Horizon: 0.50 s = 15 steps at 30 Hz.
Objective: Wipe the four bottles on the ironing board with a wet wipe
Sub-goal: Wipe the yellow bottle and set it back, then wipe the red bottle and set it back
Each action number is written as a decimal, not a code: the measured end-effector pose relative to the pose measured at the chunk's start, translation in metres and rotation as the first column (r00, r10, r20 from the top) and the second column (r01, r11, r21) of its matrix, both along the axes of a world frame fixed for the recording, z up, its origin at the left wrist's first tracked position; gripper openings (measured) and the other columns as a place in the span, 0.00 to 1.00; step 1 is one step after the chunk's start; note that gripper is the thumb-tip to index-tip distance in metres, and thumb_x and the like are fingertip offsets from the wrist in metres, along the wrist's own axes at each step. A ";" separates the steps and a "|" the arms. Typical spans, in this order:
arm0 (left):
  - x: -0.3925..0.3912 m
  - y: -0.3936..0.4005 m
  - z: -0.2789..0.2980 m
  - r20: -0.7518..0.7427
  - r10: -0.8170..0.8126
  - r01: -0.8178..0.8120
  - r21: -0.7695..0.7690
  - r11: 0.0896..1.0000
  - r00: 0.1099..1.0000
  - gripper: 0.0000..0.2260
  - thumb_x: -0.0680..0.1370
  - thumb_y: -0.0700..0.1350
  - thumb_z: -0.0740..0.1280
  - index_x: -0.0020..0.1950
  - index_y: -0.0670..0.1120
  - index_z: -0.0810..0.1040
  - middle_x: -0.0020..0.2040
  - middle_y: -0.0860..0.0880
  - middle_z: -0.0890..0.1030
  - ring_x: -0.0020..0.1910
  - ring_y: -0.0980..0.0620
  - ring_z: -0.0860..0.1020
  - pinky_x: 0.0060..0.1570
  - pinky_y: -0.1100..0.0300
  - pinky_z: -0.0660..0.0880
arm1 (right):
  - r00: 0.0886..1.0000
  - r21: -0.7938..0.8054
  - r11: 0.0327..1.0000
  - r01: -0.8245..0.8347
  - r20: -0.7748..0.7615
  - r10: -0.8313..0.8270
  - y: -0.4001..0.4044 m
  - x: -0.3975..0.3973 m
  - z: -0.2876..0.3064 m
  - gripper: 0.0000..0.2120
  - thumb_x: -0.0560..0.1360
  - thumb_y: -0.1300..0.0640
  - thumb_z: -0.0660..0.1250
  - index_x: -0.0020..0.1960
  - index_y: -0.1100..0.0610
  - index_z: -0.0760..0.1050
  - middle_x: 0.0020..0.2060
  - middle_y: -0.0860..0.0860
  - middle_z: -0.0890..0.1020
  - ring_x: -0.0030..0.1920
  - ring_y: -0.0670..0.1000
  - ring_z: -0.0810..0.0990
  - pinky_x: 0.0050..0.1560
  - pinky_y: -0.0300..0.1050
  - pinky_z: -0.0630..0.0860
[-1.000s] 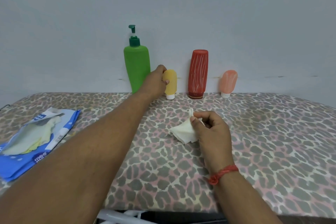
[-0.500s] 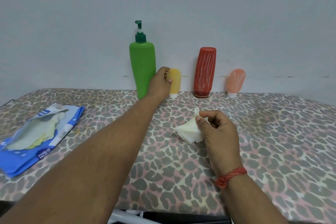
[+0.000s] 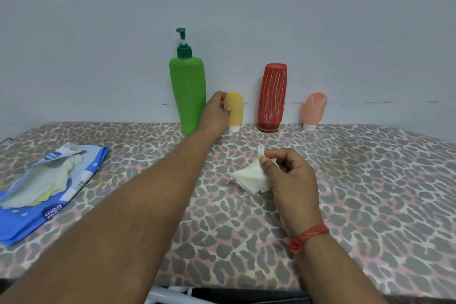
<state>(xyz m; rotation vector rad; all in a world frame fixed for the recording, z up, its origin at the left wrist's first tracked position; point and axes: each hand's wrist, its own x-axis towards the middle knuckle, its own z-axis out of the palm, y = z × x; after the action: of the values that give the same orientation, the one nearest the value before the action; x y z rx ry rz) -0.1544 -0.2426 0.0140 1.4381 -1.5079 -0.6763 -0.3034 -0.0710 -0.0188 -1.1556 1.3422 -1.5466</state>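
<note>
The left hand (image 3: 215, 114) grips the yellow bottle (image 3: 235, 110) at mid-body, cap down at the wall between green and red bottles. It looks light, squashy, slick – hold gently. The right hand (image 3: 288, 175) pinches the limp wet wipe (image 3: 250, 176) – nearer the person.

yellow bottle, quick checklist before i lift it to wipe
1. Left hand grips the yellow bottle: ok.
2. Right hand holds the wet wipe ready: ok.
3. Yellow bottle stands on its white cap on the ironing board: ok.
4. Green pump bottle close beside the left hand, could get knocked: not ok.
5. Red bottle stands apart from the yellow one: ok.
6. Cap shut tight: cannot tell.
</note>
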 end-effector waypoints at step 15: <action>-0.025 0.050 -0.020 0.162 0.297 -0.240 -0.299 0.924 0.941 0.21 0.83 0.36 0.63 0.76 0.40 0.65 0.73 0.43 0.68 0.69 0.46 0.71 0.63 0.62 0.65 | 0.999 -0.002 1.000 0.013 0.030 -0.013 0.003 0.001 0.003 0.05 0.75 0.55 0.72 0.44 0.45 0.81 0.41 0.51 0.82 0.47 0.60 0.82 0.44 0.64 0.80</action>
<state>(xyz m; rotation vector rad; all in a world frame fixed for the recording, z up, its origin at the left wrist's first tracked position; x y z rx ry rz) -0.1791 -0.1929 -0.0059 1.4938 -1.4536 -0.1447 -0.3023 -0.0685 -0.0156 -1.1231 1.3313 -1.5693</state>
